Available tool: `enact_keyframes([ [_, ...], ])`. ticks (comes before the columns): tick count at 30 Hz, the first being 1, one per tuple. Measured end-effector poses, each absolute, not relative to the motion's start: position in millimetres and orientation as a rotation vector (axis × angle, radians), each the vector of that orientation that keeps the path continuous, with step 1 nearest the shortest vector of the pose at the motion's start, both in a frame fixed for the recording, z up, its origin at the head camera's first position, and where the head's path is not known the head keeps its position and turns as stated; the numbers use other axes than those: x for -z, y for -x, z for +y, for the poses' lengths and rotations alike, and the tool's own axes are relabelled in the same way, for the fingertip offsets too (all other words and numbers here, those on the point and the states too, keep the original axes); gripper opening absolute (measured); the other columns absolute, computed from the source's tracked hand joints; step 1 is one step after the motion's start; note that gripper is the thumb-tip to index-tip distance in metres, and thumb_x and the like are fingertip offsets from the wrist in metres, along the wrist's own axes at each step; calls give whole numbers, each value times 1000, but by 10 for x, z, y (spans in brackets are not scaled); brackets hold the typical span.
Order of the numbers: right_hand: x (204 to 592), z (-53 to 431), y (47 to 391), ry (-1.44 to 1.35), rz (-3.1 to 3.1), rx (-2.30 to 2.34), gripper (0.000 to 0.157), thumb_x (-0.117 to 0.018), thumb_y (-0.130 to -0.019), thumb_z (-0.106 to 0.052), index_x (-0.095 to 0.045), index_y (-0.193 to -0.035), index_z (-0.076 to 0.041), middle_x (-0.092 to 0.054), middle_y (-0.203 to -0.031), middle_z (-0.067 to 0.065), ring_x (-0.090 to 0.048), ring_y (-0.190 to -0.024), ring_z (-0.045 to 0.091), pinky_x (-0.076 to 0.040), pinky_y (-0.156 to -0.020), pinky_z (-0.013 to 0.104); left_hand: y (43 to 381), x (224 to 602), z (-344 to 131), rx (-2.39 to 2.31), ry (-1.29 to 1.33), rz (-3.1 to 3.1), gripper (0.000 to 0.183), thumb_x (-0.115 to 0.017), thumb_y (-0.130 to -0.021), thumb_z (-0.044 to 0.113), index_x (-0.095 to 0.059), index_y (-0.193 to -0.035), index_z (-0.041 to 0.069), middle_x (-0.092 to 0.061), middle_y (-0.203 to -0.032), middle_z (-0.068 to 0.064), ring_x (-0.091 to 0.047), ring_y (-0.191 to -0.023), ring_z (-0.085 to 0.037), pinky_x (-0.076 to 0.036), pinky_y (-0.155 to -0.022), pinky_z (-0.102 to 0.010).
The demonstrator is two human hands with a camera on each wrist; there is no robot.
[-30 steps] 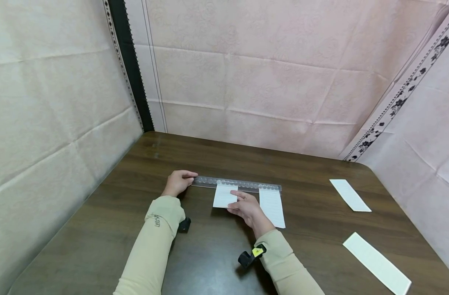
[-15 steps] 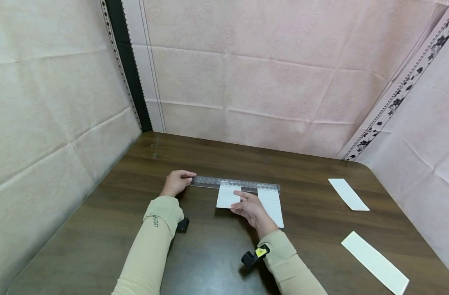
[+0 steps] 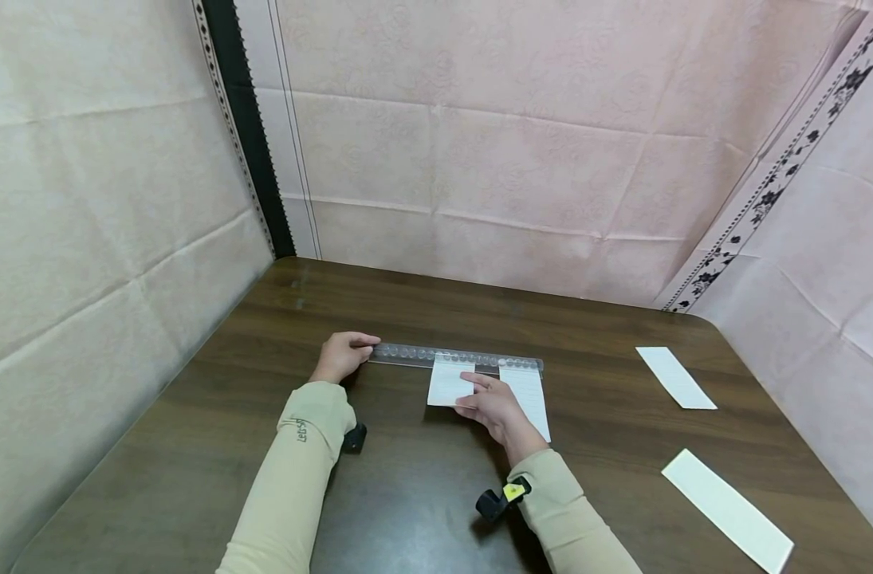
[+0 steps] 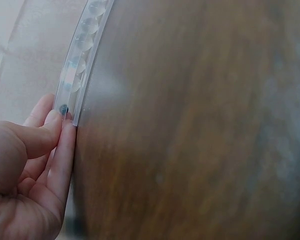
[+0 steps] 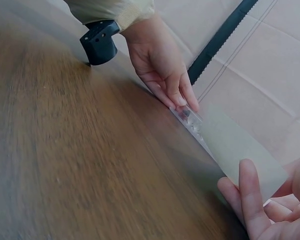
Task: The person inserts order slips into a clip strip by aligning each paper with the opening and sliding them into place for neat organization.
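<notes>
A clear plastic ticket rail (image 3: 403, 355) lies across the dark wooden table, with round clear balls in a row inside it. My left hand (image 3: 339, 356) pinches its left end between thumb and fingers, as the left wrist view (image 4: 35, 160) also shows. A white paper slip (image 3: 447, 381) has its top edge under the rail. With thumb and fingers my right hand (image 3: 497, 408) pinches this slip near its lower right side. A second, lined paper slip (image 3: 528, 395) is at the rail's right end, partly hidden behind my right hand.
On the table's right side lie a loose white slip (image 3: 676, 378) and, nearer, a longer white pad of paper (image 3: 727, 510). Pale patterned cloth (image 3: 479, 175) walls the table at the back and both sides. Black cameras (image 3: 503, 501) sit on both wrists.
My right hand has slid the pinched slip to the right along the rail, nearer the second slip. The left hand keeps its hold on the rail's end.
</notes>
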State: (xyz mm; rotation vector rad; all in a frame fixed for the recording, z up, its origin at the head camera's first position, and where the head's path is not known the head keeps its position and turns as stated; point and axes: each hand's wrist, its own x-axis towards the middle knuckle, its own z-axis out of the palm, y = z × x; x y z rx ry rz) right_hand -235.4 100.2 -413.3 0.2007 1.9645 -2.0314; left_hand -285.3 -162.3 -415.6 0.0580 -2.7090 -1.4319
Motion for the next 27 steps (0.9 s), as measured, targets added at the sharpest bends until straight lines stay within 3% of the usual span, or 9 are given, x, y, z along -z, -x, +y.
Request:
enact_keyframes([
  [27, 4137, 1077, 2351, -213, 1978, 2018, 50, -56, -83, 17, -50, -131, 3, -35, -141, 25, -62, -70, 16, -53, -72, 29, 2852, 4155, -1623, 1429, -44, -2706, 21, -62, -89, 4, -71, -108, 5, -65, -111, -14, -57, -103, -29, -46, -85, -40],
])
